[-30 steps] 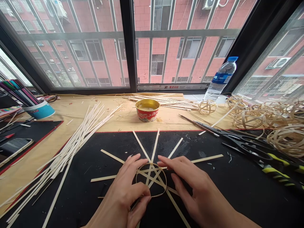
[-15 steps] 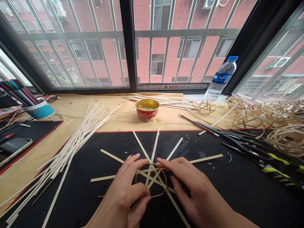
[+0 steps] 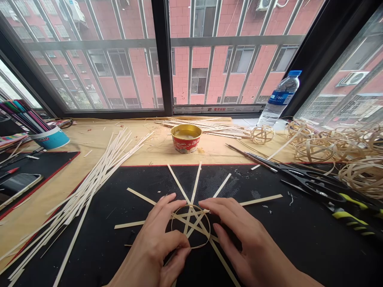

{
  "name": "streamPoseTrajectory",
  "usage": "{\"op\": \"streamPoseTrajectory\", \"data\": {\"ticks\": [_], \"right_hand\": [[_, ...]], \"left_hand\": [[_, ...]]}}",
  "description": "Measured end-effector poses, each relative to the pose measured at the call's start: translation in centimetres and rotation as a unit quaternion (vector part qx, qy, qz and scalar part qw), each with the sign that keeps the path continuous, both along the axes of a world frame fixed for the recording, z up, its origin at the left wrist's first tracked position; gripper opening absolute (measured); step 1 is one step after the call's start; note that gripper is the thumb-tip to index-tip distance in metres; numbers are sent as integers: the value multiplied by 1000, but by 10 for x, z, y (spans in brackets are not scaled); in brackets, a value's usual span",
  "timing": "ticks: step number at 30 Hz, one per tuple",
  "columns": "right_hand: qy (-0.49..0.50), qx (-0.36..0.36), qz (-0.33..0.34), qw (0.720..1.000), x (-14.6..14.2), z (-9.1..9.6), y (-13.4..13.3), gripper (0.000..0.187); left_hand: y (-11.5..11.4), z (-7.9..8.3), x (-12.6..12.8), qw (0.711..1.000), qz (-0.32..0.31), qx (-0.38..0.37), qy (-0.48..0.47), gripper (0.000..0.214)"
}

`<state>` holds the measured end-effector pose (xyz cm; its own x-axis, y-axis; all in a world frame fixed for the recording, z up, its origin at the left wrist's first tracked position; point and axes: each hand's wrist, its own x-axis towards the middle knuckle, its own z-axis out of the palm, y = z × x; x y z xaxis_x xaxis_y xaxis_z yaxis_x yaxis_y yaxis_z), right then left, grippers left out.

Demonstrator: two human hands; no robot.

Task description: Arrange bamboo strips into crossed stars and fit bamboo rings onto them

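Observation:
On a black mat, flat bamboo strips cross one another in a star shape. A thin bamboo ring lies over their crossing point. My left hand is at the ring's left side, thumb and forefinger pinching its near edge, the other fingers reaching along the far-left rim over the strips. Across from it, my right hand rests on the right-hand strips. Its fingers stretch toward the ring's upper right rim, and its thumb is held apart. Both palms cover parts of the strips.
A bundle of bamboo strips lies at left. Beyond the mat stand a red tin of liquid and a water bottle. Scissors, yellow-black pliers and woven bamboo balls are on the right. A pen cup stands left.
Almost nothing differs. My right hand's fingertips have shifted very slightly at the ring's upper right; my left hand keeps its pinch.

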<state>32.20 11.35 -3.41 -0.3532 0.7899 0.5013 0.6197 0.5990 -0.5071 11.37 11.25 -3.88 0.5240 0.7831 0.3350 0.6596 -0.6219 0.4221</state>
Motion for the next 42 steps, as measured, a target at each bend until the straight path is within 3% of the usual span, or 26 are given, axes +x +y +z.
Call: {"op": "streamPoseTrajectory", "data": {"ticks": [3,9,20,26,34,42], "right_hand": [[20,-23,7,1000,0,-5,-2,20],[30,-71,30,997,1,-15,-4,13],[-9,-37,52,998,-2,-14,-3,17],[-16,-32,59,998,-1,-16,-3,17],[-41,-24,71,996,-2,-6,-2,17],[-21,-19,64,998,-5,-18,-4,15]], "left_hand": [[0,-1,0,1000,-1,4,4,23],[1,-4,-3,1000,-15,22,4,22],[1,-3,0,1000,-2,20,18,24],[6,-5,-4,998,-40,45,3,21],[7,-5,-3,998,-50,48,3,20],[6,-4,-3,998,-43,45,20,20]]}}
